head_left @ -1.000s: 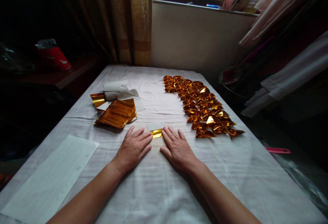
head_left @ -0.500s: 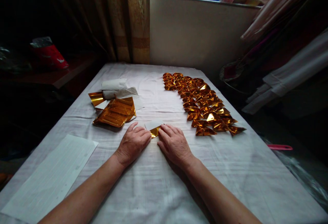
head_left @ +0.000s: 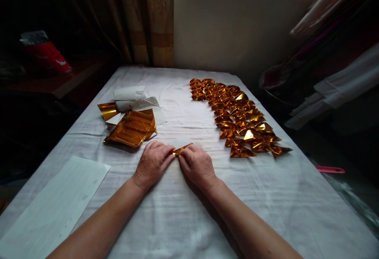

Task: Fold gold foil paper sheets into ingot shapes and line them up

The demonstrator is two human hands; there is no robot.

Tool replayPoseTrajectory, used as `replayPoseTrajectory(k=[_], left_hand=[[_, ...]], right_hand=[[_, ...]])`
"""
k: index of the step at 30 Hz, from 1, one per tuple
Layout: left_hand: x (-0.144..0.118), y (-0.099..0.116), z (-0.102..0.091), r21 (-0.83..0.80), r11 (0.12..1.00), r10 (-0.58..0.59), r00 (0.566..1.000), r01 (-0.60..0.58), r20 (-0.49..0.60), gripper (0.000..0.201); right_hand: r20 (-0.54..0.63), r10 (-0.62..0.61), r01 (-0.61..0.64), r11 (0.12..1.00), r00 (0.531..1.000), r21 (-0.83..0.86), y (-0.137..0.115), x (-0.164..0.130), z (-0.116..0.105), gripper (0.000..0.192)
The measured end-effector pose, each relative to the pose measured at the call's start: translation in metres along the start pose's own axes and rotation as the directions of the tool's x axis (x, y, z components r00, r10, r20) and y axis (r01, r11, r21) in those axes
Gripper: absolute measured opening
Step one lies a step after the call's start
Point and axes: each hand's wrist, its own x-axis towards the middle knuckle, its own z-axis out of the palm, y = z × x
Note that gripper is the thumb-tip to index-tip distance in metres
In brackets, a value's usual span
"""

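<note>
Between my hands, on the white cloth, lies a small sheet of gold foil paper (head_left: 182, 145), its white side showing behind a folded gold strip. My left hand (head_left: 154, 160) pinches the strip's left end between thumb and fingers. At the other end, my right hand (head_left: 197, 164) is closed on the near edge, with its fingers curled. To the left is a stack of gold foil sheets (head_left: 130, 128). Many folded gold foil pieces (head_left: 237, 117) stand in rows to the right.
White crumpled paper (head_left: 130, 95) lies behind the stack. A lined paper sheet (head_left: 59, 203) rests at the near left of the cloth-covered table (head_left: 166, 219). Beyond the right edge is a pink handle (head_left: 330, 169). A red packet (head_left: 47, 55) stands on a dark surface at the left.
My right fingers have curled in and moved slightly left, and less of the gold strip shows between my hands. The camera view has tilted down a little.
</note>
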Motion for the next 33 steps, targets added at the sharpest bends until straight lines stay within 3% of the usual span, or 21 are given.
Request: replayPoseTrajectory(k=[4, 12, 24, 29, 33], left_hand=[[0.005, -0.003, 0.003, -0.032, 0.998, -0.062, 0.998, 0.062, 0.009, 0.013], [0.009, -0.004, 0.006, -0.065, 0.992, -0.104, 0.994, 0.105, 0.011, 0.017], [0.013, 0.005, 0.01, -0.018, 0.986, -0.164, 0.986, 0.164, 0.017, 0.01], [0.014, 0.008, 0.012, -0.047, 0.974, -0.221, 0.975, 0.222, 0.022, 0.013], [0.014, 0.007, 0.012, -0.088, 0.964, -0.248, 0.968, 0.251, 0.045, 0.015]], right_hand=[[0.058, 0.069, -0.068, 0.998, 0.996, -0.02, -0.004, 0.005, -0.005, 0.016], [0.052, 0.133, -0.133, 0.991, 0.99, -0.011, -0.001, 0.012, -0.003, 0.015], [-0.025, 0.13, -0.128, 0.991, 0.991, 0.046, 0.002, 0.011, 0.008, 0.006], [-0.043, 0.117, -0.115, 0.992, 0.992, 0.044, 0.003, 0.009, 0.011, 0.012], [-0.033, 0.102, -0.097, 0.989, 0.994, 0.113, 0.008, 0.008, 0.01, 0.005]])
